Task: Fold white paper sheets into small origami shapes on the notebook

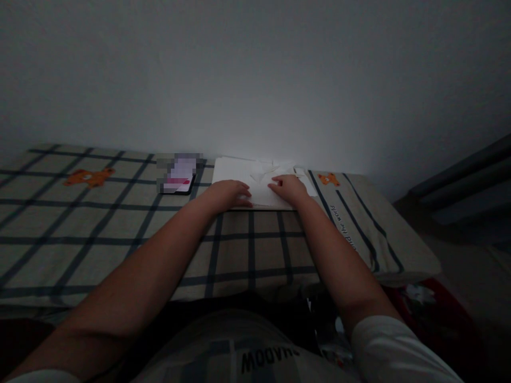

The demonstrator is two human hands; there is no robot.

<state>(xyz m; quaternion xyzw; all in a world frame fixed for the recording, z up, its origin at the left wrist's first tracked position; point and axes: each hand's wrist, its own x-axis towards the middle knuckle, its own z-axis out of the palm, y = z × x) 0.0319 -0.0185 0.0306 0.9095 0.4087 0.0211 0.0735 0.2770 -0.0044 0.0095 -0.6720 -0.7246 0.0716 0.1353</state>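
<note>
A stack of white paper sheets [235, 169] lies on the checked cloth against the wall. On top, towards the right, is a folded or creased white piece of paper [265, 170]. My left hand [229, 194] rests on the near left edge of the stack, fingers loosely curved and apart. My right hand [292, 189] lies over the right part, close to the creased piece. A small gap shows between its thumb and forefinger, and I see nothing held there. The picture is dim, so the sheets' edges are hard to separate.
A lit phone [181, 175], partly blurred out, lies left of the paper. The checked cloth [120, 223] has orange bear prints and covers a bed-like surface. Behind stands a plain wall [255, 80]. A red item [443, 308] is below the right edge; dark fabric [471, 181] hangs at the far right.
</note>
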